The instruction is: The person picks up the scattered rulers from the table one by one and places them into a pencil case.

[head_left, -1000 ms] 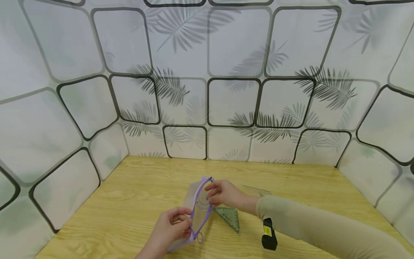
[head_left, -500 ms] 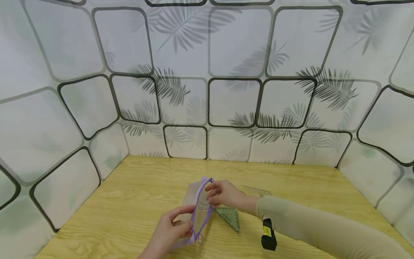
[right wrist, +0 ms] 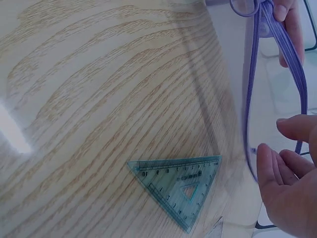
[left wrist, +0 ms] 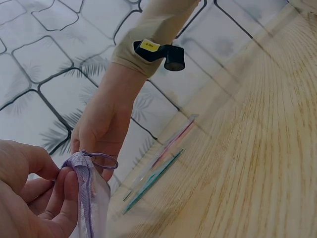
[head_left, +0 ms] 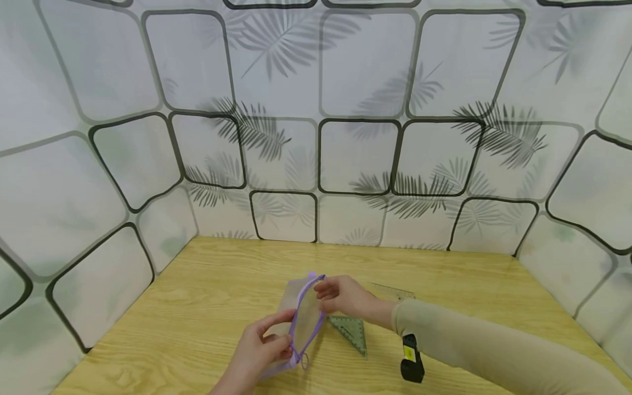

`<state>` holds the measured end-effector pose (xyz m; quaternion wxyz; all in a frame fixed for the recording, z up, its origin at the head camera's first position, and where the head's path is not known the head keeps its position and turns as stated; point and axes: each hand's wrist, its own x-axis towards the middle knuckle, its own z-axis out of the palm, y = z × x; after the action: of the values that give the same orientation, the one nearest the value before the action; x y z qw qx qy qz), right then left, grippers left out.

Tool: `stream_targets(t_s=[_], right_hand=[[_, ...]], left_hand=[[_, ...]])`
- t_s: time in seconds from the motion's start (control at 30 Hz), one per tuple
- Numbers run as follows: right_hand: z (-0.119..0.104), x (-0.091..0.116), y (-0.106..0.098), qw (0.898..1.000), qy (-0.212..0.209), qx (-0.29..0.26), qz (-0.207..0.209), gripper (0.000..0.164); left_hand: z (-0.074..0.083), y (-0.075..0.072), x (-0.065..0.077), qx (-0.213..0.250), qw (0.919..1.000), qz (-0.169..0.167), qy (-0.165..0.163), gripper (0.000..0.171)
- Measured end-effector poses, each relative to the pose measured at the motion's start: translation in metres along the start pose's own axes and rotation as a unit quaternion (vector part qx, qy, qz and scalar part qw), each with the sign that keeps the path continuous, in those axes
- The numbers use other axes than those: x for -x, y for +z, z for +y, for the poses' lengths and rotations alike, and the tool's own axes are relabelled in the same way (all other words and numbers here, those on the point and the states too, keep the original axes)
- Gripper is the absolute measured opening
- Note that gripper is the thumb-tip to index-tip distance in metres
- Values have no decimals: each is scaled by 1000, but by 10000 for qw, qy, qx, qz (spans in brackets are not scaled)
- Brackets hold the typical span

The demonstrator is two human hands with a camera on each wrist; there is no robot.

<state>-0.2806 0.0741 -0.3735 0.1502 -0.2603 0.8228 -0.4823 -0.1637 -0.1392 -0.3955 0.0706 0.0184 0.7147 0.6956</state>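
Observation:
A translucent pouch [head_left: 292, 296] with a purple zip edge stands gaping between the hands. My left hand [head_left: 264, 345] pinches one side of its rim near the zip's ring pull; the left wrist view shows thumb and fingers together on the edge. At the mouth's far side is my right hand [head_left: 345, 295], fingers loosely bent. In the right wrist view a gap shows between the right hand's [right wrist: 290, 183] fingertips, and nothing is visible between them. A green transparent set square [head_left: 349, 331] lies on the table just right of the pouch.
Behind the right forearm a clear ruler [head_left: 393, 291] lies on the wood-grain table [head_left: 222, 280]. A black camera [head_left: 411, 359] is worn at the right wrist. Patterned curtain [head_left: 360, 159] closes off the back and both sides.
A clear protractor at the right fingers, seen in the pouch mouth before, has dropped out of sight there. The right fingers have loosened; the left hand keeps its hold with slight shifting.

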Motion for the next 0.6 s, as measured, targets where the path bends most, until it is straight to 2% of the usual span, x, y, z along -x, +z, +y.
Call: stream_targets(t_s=[0.23, 0.6], right_hand=[[3, 4, -6, 9945, -401, 951, 186, 52], [7, 13, -12, 9938, -539, 949, 226, 50]], left_hand=[[0, 0, 0, 40, 10000, 65, -18, 58], [-1, 0, 0, 7, 9998, 178, -21, 59]])
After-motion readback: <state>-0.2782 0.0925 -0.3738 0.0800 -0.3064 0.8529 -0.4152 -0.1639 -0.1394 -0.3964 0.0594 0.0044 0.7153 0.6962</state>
